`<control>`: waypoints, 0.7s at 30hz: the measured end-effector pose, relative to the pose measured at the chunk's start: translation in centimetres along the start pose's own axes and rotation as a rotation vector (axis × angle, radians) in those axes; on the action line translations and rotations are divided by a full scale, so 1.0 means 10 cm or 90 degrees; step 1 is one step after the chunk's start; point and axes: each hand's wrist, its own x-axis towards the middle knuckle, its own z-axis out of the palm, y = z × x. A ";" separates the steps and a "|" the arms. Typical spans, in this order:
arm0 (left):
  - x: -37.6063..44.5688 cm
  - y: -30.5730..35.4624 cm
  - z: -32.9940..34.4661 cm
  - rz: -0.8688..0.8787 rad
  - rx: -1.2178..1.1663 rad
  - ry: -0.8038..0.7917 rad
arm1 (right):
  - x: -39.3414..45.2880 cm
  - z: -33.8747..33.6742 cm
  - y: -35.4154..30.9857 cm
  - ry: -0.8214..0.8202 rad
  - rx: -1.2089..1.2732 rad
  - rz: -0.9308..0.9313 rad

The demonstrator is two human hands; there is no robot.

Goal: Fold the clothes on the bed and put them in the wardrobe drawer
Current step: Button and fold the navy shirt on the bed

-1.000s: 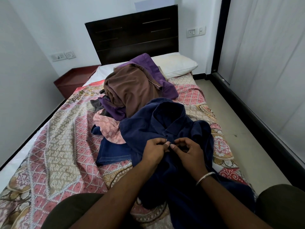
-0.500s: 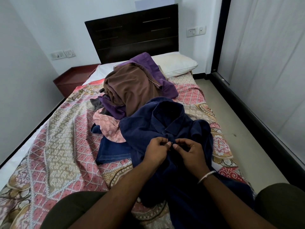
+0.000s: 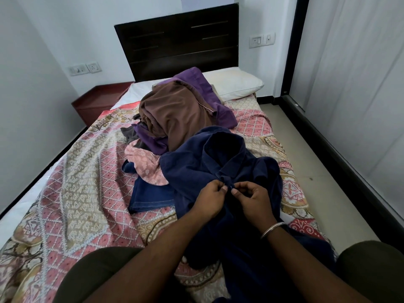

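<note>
I see a navy blue cloth shirt (image 3: 196,169) with a matt, slightly coarse weave, pinched at its placket by my left hand (image 3: 211,197) and right hand (image 3: 253,199); a thin, shiny silver metal bangle (image 3: 272,229) circles my right wrist. Behind it lies a smooth, softly draped brown cloth garment (image 3: 172,119) over matt purple fabric (image 3: 196,84). The patterned pink and beige bedspread (image 3: 76,193) looks textured and woven, the dark wooden headboard (image 3: 175,40) faintly glossy.

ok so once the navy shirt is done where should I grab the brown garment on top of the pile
Probably take the brown garment by its near hanging edge, reaching from the foot of the bed over the navy shirt. It drapes over the heap toward you, so that edge is free, while its far side rests against the purple cloth.
</note>
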 end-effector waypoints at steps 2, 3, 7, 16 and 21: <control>0.00 0.01 -0.01 -0.004 0.018 -0.003 | 0.00 0.00 0.01 0.001 -0.008 0.004; 0.00 0.01 -0.01 -0.004 0.025 -0.004 | -0.01 0.00 0.00 -0.002 -0.007 0.004; -0.04 0.06 -0.02 0.006 0.040 -0.004 | -0.06 -0.02 -0.03 -0.017 0.035 -0.009; -0.03 0.10 -0.05 -0.054 0.073 -0.038 | -0.10 -0.03 0.00 0.004 -0.051 -0.051; -0.04 0.15 -0.15 -0.116 0.094 -0.101 | -0.14 -0.02 -0.04 -0.041 -0.013 -0.016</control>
